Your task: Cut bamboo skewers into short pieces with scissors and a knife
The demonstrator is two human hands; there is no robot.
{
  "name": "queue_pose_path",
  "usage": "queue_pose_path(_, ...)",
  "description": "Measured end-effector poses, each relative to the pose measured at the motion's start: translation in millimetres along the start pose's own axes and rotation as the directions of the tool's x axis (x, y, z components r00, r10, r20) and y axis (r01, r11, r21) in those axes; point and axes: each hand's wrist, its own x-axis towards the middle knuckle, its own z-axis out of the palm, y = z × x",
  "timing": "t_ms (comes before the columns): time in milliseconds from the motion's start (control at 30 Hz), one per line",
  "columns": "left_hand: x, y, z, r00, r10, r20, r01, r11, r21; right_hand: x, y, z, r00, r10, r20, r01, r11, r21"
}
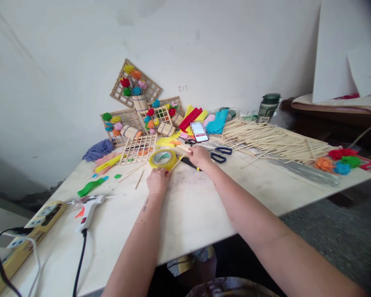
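My left hand (158,180) is closed at the near side of a roll of yellow tape (163,159), with its fingertips on the end of a thin wooden stick (174,166). The stick slants up and away to the right. My right hand (199,156) has its fingers pinched together at a small bunch of short wooden sticks (182,148); its fingertips are partly hidden. Just right of it lie scissors with dark blue handles (219,156). A black tool (190,164) with a yellow tip lies below the right hand.
A glue gun (91,210) and a power strip (41,225) with cables lie at left. Stick lattices with paper flowers (136,82) lean on the wall. A large pile of sticks (275,140), a green bottle (268,108) and a phone (199,131) are at the back and right.
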Motion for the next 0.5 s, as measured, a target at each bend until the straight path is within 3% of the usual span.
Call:
queue_pose_path(233,-4.1,4.9,-18.6,0.995,-0.058,0.082,0.051,0.995,0.085,-8.2,-19.2,-23.2,0.965,0.015,-0.26,0.021,0.991,0.132)
queue_pose_path(300,-7.4,10.8,-33.5,0.995,-0.098,0.013,0.098,0.995,0.035,-15.4,-20.7,-36.9,0.946,0.017,-0.324,0.046,0.982,0.185)
queue_pose_path(333,-10.0,15.2,-43.1,0.993,-0.093,-0.079,0.09,0.995,-0.039,-19.7,-17.4,-46.2,0.939,0.02,-0.344,0.053,0.978,0.202)
queue_pose_path(400,-16.5,26.5,-65.5,0.932,-0.148,-0.33,0.062,0.965,-0.256,-28.3,-0.5,-68.4,0.949,-0.007,-0.316,0.076,0.976,0.205)
queue_pose_path(433,-20.3,32.3,-77.1,0.877,-0.173,-0.448,-0.007,0.928,-0.373,-32.2,12.1,-80.0,0.958,-0.041,-0.285,0.102,0.974,0.201)
queue_pose_path(500,-28.4,40.1,-96.6,0.719,-0.274,-0.639,-0.182,0.812,-0.554,-37.4,39.9,-99.4,0.959,-0.075,-0.273,0.133,0.97,0.201)
